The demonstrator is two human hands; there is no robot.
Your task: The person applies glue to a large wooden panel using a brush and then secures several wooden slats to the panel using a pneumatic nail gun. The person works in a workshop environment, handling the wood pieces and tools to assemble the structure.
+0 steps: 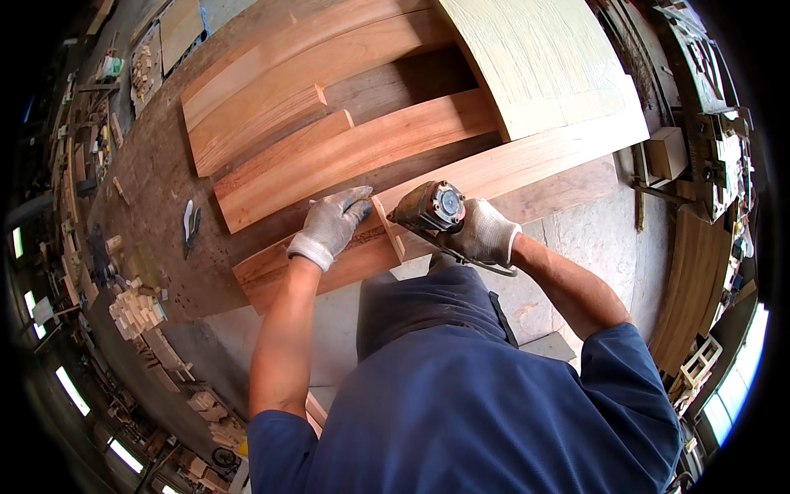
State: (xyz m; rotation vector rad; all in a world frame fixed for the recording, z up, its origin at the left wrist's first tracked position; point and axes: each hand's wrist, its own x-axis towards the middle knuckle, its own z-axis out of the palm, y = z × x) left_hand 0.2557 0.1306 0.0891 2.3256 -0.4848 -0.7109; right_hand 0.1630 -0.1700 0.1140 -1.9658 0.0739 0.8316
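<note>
My right hand [487, 234], in a pale work glove, is closed round the handle of a pneumatic nail gun [438, 206] with a round metal cap. Its nose points left, close to a thin wood strip [388, 229] that lies across a long reddish plank [329, 267]. To the left, my gloved left hand [331, 222] rests over the plank with its fingertips together at the strip's far end. Its fingers are partly hidden, and the grip looks like a light pinch. A dark hose [485, 266] runs from the gun under my right wrist.
More planks [362, 148] lie side by side on the brown worktop [156, 214], and a pale, textured panel [543, 62] covers their right ends. A knife-like tool [192, 226] lies at left. Small wood blocks [136, 311] are piled at lower left; machinery [724, 123] stands at far right.
</note>
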